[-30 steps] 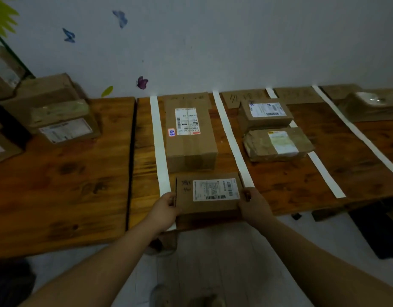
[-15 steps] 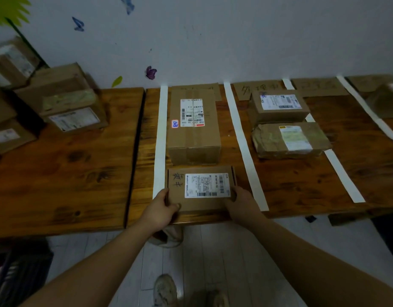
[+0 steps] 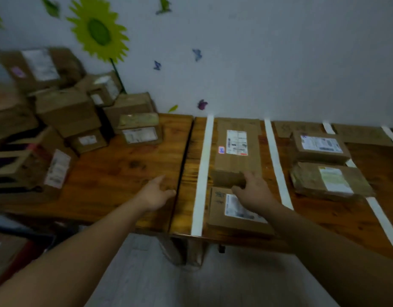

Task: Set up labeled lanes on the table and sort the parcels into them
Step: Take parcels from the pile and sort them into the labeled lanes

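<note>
White tape strips (image 3: 203,173) mark lanes on the right wooden table (image 3: 346,218). In the first lane a small flat parcel (image 3: 235,211) lies at the front edge, behind it a long parcel (image 3: 237,149). The second lane holds a box (image 3: 320,146) and a wrapped parcel (image 3: 330,180). Cardboard lane labels (image 3: 286,128) lie along the wall. My left hand (image 3: 156,192) hovers over the left table (image 3: 115,173) with relaxed fingers, holding nothing. My right hand (image 3: 252,189) hangs above the small parcel, fingers loose, empty.
A heap of unsorted cardboard parcels (image 3: 65,111) fills the left table's far and left side, the nearest one (image 3: 139,132) close to the wall. A dark gap (image 3: 184,167) separates the two tables. Grey floor lies below the front edge.
Both hands have let go of the small flat parcel, which stays in the first lane. They have lifted and drifted left, and my view has swung left toward the parcel heap.
</note>
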